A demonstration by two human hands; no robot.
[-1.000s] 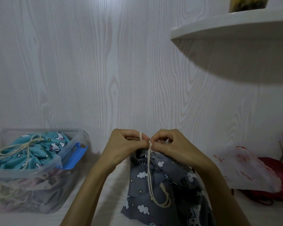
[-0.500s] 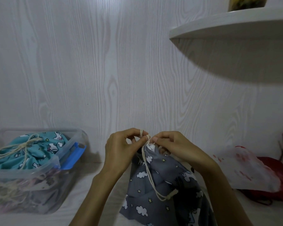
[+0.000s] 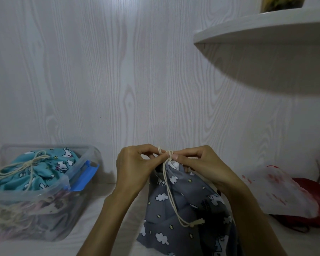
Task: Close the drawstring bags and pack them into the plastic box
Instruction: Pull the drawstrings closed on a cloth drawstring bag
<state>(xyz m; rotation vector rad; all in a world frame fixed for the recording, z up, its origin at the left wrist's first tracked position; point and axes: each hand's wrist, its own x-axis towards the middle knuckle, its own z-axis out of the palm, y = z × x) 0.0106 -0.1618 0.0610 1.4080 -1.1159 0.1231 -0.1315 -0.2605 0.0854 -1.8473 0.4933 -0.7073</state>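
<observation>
Grey drawstring bag [image 3: 188, 204] with cloud and star print, standing on the white table [image 3: 107, 235] right of centre, neck gathered up between both hands. Left hand [image 3: 137, 169] pinching a loop of the cream cord [image 3: 169, 189] at the neck; right hand [image 3: 199, 167] pinching the same cord at the crossing just beside it, fingertips of the two nearly touching. Loose doubled length of cord trailing down the front of the bag to a knotted, frayed end low on the cloth. Soft thin fabric, creased and sagging, likely light and floppy: no stiffness to push against, so best held at the cinched neck or by the cord itself, the body lifted from below if it droops. Cord thin and probably a little slippery once pulled, so apt to loosen unless tied down firmly. Clear plastic box [image 3: 78, 183] with a blue latch well to the left, already holding a tied turquoise bag [image 3: 44, 170] on top of others. White and red cloth [image 3: 284, 193] lying at the far right.
</observation>
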